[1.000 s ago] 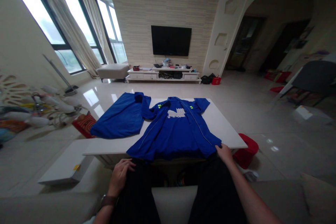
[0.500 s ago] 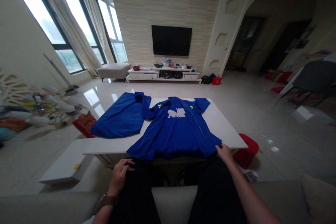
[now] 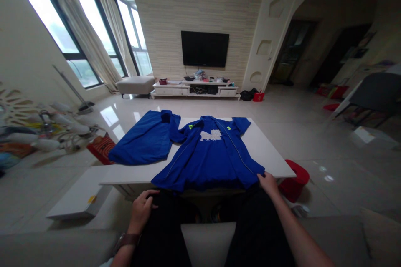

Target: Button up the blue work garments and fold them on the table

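A blue work jacket (image 3: pixel 213 162) with pale print and yellow-green tabs lies spread on the white table (image 3: pixel 272 154), its front open and its hem hanging at the near edge. My right hand (image 3: pixel 268 182) pinches the jacket's near right corner. By my left knee, short of the table edge, my left hand (image 3: pixel 142 208) rests with fingers apart and nothing in them. Left of the jacket, a second blue garment (image 3: pixel 144 137) lies flat, partly over the table's left edge; the jacket's left sleeve touches it.
A red stool (image 3: pixel 293 181) stands by the table's right side. A white box-like surface (image 3: pixel 78 192) sits low at the left, and a red patterned bag (image 3: pixel 102 148) stands beyond it. Further off are a TV cabinet (image 3: pixel 172 90) and a grey chair (image 3: pixel 376 96).
The fingers of my left hand have shifted slightly. My right hand keeps its pinch on the jacket corner, and both garments lie as before.
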Demonstrator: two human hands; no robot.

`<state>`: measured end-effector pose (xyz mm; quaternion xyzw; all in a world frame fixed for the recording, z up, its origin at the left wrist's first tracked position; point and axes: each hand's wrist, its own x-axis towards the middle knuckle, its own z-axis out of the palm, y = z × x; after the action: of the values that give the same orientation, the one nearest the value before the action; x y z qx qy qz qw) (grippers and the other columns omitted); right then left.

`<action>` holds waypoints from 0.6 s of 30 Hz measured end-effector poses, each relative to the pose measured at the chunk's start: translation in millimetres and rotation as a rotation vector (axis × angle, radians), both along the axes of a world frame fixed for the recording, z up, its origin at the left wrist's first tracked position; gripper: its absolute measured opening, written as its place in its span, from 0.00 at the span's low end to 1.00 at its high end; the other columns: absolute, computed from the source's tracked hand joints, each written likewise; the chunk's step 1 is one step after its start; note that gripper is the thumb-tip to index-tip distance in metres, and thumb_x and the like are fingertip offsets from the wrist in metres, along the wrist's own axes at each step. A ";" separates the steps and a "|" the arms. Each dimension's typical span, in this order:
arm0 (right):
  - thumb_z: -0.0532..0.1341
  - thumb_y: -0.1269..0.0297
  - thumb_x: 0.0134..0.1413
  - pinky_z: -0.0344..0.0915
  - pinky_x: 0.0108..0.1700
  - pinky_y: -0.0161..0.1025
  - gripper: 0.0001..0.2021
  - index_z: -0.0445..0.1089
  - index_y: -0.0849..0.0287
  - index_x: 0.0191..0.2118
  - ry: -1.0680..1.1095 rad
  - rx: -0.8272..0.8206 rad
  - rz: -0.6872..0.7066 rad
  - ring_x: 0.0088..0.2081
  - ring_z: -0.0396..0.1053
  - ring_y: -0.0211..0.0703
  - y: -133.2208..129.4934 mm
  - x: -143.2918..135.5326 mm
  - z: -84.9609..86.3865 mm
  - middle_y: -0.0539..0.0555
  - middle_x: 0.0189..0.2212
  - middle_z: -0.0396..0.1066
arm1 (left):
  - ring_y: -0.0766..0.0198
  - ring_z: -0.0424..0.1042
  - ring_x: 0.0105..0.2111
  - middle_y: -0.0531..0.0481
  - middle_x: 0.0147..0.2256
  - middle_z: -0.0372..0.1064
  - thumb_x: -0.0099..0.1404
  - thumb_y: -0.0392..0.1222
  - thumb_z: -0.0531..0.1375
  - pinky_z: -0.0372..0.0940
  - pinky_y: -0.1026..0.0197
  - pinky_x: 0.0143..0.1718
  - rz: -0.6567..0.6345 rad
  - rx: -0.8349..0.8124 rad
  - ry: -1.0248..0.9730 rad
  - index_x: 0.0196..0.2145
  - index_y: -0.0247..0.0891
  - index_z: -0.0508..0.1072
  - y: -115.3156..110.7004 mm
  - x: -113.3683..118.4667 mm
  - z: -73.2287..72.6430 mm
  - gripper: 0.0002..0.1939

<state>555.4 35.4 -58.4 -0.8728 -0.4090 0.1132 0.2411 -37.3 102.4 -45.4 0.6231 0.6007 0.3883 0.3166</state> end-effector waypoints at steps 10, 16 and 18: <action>0.57 0.60 0.63 0.66 0.44 0.38 0.16 0.81 0.62 0.43 0.009 0.017 0.001 0.46 0.77 0.53 -0.9 -2.3 3.6 0.63 0.43 0.81 | 0.51 0.80 0.43 0.44 0.40 0.81 0.70 0.55 0.48 0.73 0.49 0.51 -0.050 0.161 0.029 0.30 0.41 0.82 -1.9 -2.4 6.6 0.27; 0.57 0.60 0.63 0.66 0.43 0.38 0.17 0.81 0.63 0.44 0.016 0.010 -0.006 0.45 0.78 0.54 -0.4 -1.6 2.4 0.64 0.42 0.81 | 0.53 0.77 0.46 0.42 0.45 0.76 0.71 0.53 0.48 0.72 0.49 0.54 -0.037 0.223 -0.012 0.47 0.40 0.82 2.7 -5.9 -1.6 0.26; 0.57 0.60 0.63 0.66 0.43 0.39 0.17 0.80 0.64 0.45 0.014 0.005 -0.003 0.45 0.78 0.55 0.1 -0.3 1.0 0.65 0.43 0.81 | 0.53 0.77 0.45 0.42 0.46 0.75 0.69 0.51 0.50 0.71 0.47 0.55 -0.025 0.239 0.001 0.52 0.37 0.79 4.2 -6.1 -6.0 0.25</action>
<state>555.0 35.5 -57.5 -0.8721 -0.4061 0.1180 0.2463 -43.4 106.5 -51.4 0.6642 0.5423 0.4528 0.2444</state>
